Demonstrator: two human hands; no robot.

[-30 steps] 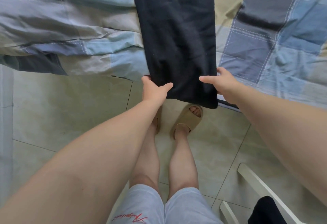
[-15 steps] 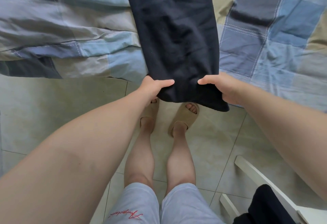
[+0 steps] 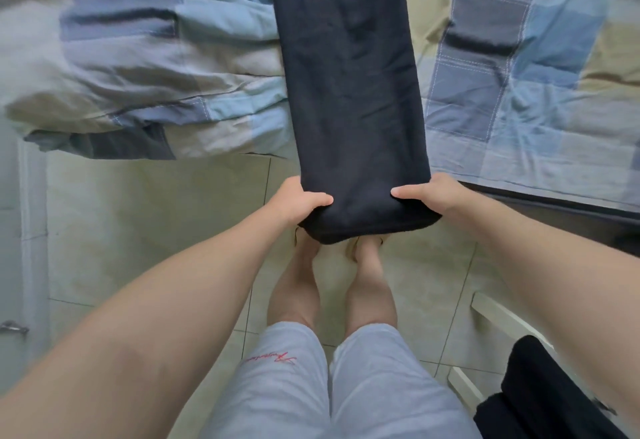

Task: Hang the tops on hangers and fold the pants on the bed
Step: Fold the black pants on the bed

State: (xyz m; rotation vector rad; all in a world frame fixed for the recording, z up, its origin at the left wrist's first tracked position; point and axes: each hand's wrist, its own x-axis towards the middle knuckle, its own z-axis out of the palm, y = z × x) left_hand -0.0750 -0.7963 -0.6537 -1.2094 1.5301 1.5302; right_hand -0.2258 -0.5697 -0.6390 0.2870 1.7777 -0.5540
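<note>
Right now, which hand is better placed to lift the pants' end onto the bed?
Right, narrowly. Both hands grip end corners of the dark pants, but the right hand sits by the bed edge while the left hand hangs over floor tiles.

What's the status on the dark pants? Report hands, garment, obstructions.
Both gripping: left hand and right hand hold near end of dark pants. Pants lie lengthwise on bed, near end past the edge. Rumpled quilt alongside; nothing on the pants.

The pants [image 3: 349, 99] lie along the bed [image 3: 519, 133], their near end overhanging the floor [image 3: 145, 230].
</note>
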